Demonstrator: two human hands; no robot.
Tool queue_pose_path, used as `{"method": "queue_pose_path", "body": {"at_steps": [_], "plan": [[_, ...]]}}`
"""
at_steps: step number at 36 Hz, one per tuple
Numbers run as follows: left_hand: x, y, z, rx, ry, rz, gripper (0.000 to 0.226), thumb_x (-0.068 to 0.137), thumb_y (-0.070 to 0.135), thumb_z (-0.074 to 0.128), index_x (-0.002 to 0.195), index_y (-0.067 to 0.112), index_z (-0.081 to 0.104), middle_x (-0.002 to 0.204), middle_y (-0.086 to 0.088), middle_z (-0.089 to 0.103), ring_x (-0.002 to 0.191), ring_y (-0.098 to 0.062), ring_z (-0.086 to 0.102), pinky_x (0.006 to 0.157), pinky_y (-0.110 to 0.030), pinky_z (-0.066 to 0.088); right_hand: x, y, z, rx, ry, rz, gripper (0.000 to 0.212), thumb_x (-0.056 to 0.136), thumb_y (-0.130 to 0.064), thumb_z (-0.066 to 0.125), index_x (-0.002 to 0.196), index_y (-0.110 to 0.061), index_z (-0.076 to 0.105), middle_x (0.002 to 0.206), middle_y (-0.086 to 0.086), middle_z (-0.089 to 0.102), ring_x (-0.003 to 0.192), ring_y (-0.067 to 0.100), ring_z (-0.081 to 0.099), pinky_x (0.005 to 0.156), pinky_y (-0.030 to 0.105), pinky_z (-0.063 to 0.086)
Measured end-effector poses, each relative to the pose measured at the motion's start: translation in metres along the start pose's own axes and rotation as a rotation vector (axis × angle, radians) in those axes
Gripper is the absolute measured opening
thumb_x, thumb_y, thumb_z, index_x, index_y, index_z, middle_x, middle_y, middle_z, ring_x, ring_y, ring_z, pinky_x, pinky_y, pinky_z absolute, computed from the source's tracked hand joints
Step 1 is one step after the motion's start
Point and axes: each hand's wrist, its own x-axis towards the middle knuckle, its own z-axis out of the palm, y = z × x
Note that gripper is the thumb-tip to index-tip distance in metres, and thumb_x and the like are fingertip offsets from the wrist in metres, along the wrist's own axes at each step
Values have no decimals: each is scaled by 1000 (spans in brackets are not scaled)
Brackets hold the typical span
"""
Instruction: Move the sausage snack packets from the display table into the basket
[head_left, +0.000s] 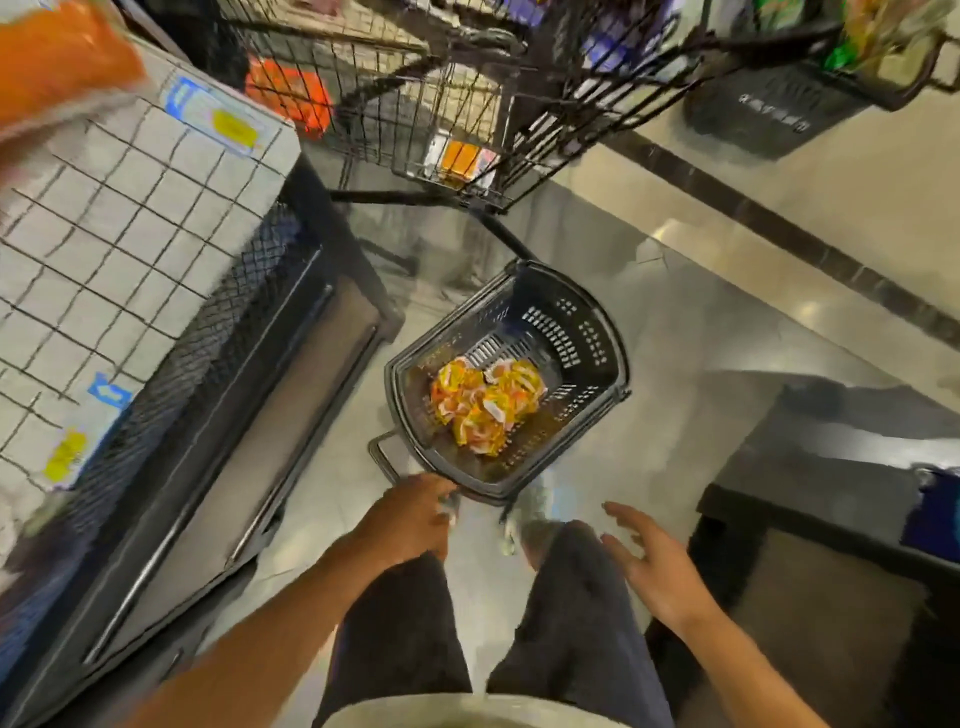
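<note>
The left hand (410, 514) reaches down to the near rim of the basket (597, 358). Its fingers curl at the rim, right by the dark handle bar that sticks out there. The picture is blurry at that spot, so I cannot tell if the fingers really hold the rim or only touch it.

The right hand (649, 561) is off to the side of the basket, in the air over the person's leg. Its fingers are spread wide and straight. It holds nothing.

Just past the left fingers, inside the basket, lies a little heap of sausage snack packets (485, 402). They are yellow, orange and white. They sit on the bottom of the basket, closer to the near wall than to the far wall. The basket is dark plastic with lots of little holes, and it stands on the shiny floor (701, 332).

Farther out on the left-hand side is the display table (130, 218), with a wire grid on top and small blue and yellow tags. An orange bag (57, 62) lies at its far corner.

Beyond the basket stands a black wire trolley (467, 114) with some goods in it. Out past the right hand is a low dark stand (810, 467).
</note>
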Motion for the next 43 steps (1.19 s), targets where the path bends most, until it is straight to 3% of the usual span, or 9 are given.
{"method": "queue_pose_path", "body": {"at_steps": [7,12,18,25,28,32,37,40,43], "plan": [[107,-42,8,43,70,-42,48,97,29,59,143,24,51,143,0,56,132,-20,51,107,-30,43,125,-23,24,-19,-77,-70,39,102,-30,59,140,-32,53,143,-14,54,131,13,54,114,35,42],[193,-51,40,-113,138,-71,43,94,20,61,136,27,57,130,-1,62,118,-22,60,91,-22,43,232,-28,49,-54,-150,-133,38,99,-14,60,135,-26,56,116,-17,56,113,9,59,85,-4,33],[301,-72,103,-199,166,-92,48,92,12,63,139,22,56,141,-6,55,131,-25,52,108,-20,31,369,-11,77,-84,-212,-186,41,98,-17,62,139,-21,59,131,6,67,119,24,64,108,39,46],[406,-112,152,-98,152,-206,68,98,38,59,156,40,25,168,1,2,154,-33,3,121,-51,24,501,28,96,-114,-212,-51,43,96,-16,66,138,-14,58,126,3,65,112,16,63,83,6,40],[440,-126,163,-280,222,-259,77,95,38,65,158,39,20,167,-3,9,154,-32,7,121,-56,21,551,46,108,-85,-175,58,43,96,-18,67,138,-14,59,128,3,65,103,12,60,72,8,41],[472,-148,173,-566,303,-380,71,92,30,71,152,19,35,154,-12,41,142,-34,38,115,-53,34,598,64,131,-119,-91,110,40,102,-15,56,141,-7,53,137,18,59,127,34,55,104,34,42],[479,-175,184,-573,299,-469,76,89,35,73,152,18,33,151,-7,44,137,-30,45,110,-49,40,625,69,165,146,19,162,38,95,-25,70,123,-2,56,123,13,64,105,26,67,96,23,52],[478,-181,186,-562,312,-457,75,91,30,71,153,20,30,151,-3,44,136,-27,45,103,-41,40,630,74,180,177,61,201,54,88,-35,77,130,-5,61,125,7,67,116,27,64,105,38,50],[477,-180,185,-583,329,-452,69,91,29,70,149,20,34,145,1,48,132,-23,48,94,-35,40,631,75,185,213,60,271,46,83,-39,82,116,-10,67,120,6,70,108,21,64,101,34,50]]}}
